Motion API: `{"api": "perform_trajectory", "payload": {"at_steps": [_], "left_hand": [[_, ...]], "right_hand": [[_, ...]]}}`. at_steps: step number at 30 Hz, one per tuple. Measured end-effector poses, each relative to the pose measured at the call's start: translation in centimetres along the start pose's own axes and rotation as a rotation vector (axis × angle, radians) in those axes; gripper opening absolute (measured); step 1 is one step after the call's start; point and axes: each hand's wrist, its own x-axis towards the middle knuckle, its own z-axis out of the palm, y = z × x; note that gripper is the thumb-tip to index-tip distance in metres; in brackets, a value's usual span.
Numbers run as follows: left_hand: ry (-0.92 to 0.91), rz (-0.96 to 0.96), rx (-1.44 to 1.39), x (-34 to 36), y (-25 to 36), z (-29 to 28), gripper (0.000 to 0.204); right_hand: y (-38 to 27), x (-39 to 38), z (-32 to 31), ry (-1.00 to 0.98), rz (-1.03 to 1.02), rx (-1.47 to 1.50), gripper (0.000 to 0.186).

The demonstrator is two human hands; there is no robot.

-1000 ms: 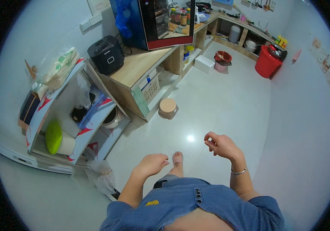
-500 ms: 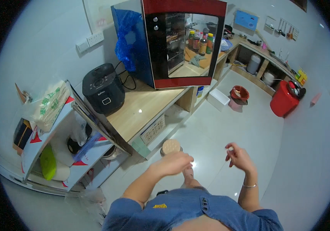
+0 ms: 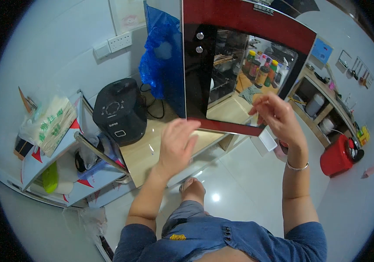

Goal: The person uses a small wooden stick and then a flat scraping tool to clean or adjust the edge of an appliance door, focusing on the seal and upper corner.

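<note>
My left hand [image 3: 176,146], open with loosely bent fingers, is just in front of the lower left edge of a red-and-black cabinet [image 3: 248,17] with two silver knobs. My right hand [image 3: 276,120] is raised before the lower right of its glass door, fingers curved and apart, holding nothing. Whether either touches the cabinet I cannot tell. Several bottles [image 3: 263,74] show in the glass, apparently reflected. A blue plastic bag [image 3: 154,52] hangs at the cabinet's left, and a black rice cooker [image 3: 119,113] stands beside it on the wooden counter [image 3: 139,157].
At left, a shelf unit [image 3: 78,137] holds bagged goods [image 3: 54,122] and a green lid [image 3: 49,179]. At right are a red bucket [image 3: 335,155], a white box [image 3: 263,144] on the floor [image 3: 239,183], a low counter [image 3: 322,89] and hanging utensils [image 3: 355,72].
I have moved up to the cabinet, which now fills more of the upper view. Both my hands have risen toward its lower part, the right one higher.
</note>
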Motion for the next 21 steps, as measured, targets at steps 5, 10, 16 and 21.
{"api": "perform_trajectory", "payload": {"at_steps": [5,10,16,21], "left_hand": [[0.43,0.057,0.037,10.2,-6.3,0.7,0.024],[0.646,0.162,0.108,20.6,-11.9,0.4,0.021],[0.724,0.178,0.084,29.3,-15.3,0.9,0.022],[0.747,0.274,0.106,32.8,-17.4,1.1,0.025]], "right_hand": [[-0.9,9.4,-1.0,-0.046,-0.243,0.038,0.007],[-3.0,18.8,-3.0,-0.028,-0.438,-0.136,0.014],[-5.0,28.6,-5.6,-0.06,-0.447,-0.279,0.015],[-5.5,34.1,-6.2,-0.113,-0.417,-0.302,0.013]]}}
